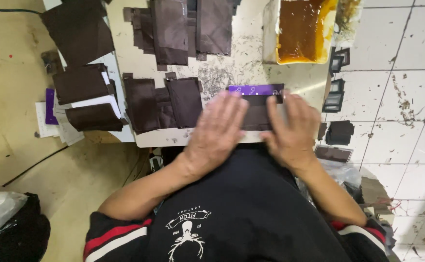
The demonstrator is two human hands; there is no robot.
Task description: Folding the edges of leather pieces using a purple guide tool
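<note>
Dark brown fabric piece (257, 115) with a purple strip (256, 90) along its far edge lies at the near edge of the worktable (232, 68). Left hand (217, 131) and right hand (292, 128) both press flat on it, fingers extended, grasping nothing. More brown pieces (161, 102) lie left; glue tray (302, 29) beyond.

Dark brown fabric piece (257, 116) with a purple strip (256, 90) dotted white along its 12 o'clock edge. More dark brown pieces (161, 102) at 9 o'clock. White worktop (232, 63) speckled black. Amber-orange liquid in a yellow tray (303, 31) at 1 o'clock.
</note>
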